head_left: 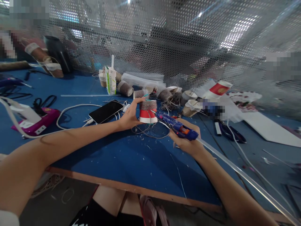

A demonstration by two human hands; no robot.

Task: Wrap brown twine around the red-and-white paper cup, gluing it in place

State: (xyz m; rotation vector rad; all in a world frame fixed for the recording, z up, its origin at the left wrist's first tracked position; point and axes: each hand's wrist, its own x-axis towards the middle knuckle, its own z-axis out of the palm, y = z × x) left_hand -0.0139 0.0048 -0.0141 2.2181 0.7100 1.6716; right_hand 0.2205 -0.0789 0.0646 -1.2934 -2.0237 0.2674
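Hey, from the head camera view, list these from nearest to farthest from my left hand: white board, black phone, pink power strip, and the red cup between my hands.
From your left hand:
1. Red cup, in that hand's grip.
2. Black phone, just to its left.
3. Pink power strip, farther left.
4. White board, far right.

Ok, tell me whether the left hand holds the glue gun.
No, the right hand holds the glue gun, while the left hand holds a red cup.
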